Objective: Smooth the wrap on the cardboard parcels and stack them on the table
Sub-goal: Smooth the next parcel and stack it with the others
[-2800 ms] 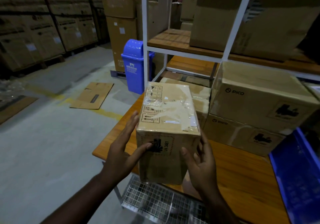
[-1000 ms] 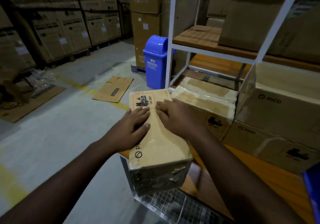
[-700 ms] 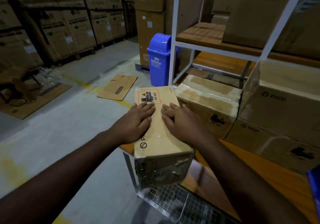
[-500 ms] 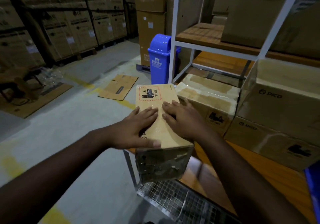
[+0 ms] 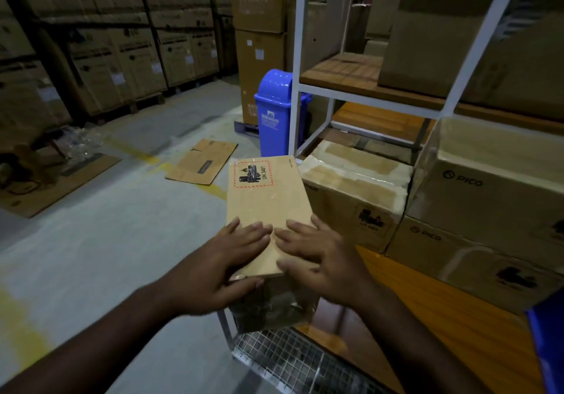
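on the far left, stacked cartons (image 5: 116,58) line the wall, and a flattened cardboard sheet (image 5: 203,165) lies on the floor beside a blue bin (image 5: 274,113). nearer the middle, the left hand (image 5: 219,268) has slid back along the top of the wrapped parcel (image 5: 265,207) from where it lay a moment ago, up by the printed label (image 5: 252,174); its fingers lie flat and straight on the film, while the thumb hooks over the near top edge. it presses rather than grips. the right hand (image 5: 317,259) has drawn back the same way and rests flat on the near right part of the top, thumb at the near corner, holding nothing. the parcel sits on the near left corner of the wooden table (image 5: 457,317), its near end overhanging the wire shelf (image 5: 290,360) below. the sweep toward the person looks like one smoothing pass over the top face nearly finished; the crumpled film on the near end face probably needs pressing next. to the right, a second wrapped parcel (image 5: 357,192) stands just beside the first, then two larger pico boxes (image 5: 476,210), stacked, so the stacking remains to be done.
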Motion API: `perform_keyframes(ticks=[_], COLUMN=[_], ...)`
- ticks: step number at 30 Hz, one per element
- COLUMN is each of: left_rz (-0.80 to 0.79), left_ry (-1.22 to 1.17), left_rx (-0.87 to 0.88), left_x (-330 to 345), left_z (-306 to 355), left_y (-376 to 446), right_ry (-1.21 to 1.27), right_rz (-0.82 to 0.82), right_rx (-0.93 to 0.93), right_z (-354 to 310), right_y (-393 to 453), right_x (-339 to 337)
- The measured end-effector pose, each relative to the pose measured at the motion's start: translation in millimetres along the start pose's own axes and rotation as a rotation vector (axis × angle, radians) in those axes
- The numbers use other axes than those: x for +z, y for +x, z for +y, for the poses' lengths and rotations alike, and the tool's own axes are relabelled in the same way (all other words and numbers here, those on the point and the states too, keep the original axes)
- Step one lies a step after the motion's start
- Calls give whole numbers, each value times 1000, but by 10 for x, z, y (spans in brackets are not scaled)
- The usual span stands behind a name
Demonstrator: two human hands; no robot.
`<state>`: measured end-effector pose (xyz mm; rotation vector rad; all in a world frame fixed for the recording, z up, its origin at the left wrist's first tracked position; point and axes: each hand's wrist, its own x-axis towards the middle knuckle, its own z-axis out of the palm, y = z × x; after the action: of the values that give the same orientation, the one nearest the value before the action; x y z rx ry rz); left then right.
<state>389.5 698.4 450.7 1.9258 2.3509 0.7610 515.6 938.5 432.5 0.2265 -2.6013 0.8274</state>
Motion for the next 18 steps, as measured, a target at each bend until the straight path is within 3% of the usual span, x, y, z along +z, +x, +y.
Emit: perform_keyframes(ticks=[6,10,16,18], left_rz=[-10,101,276,399], left_ry=[-61,-71,-167,-184], left_rx=[-57,15,5,-52], left_x=[27,144,217,299], left_z=[33,9,-21,-14], left_y=[105,51,33,-43], right_ry=[20,168,304,577], right_rz=[-35,176,268,298], right_rx=[-58,-72,71,267], right_z=[115,162,115,65], right_y=[-31,-232,-238,-351], right_x=[-83,108,177,215])
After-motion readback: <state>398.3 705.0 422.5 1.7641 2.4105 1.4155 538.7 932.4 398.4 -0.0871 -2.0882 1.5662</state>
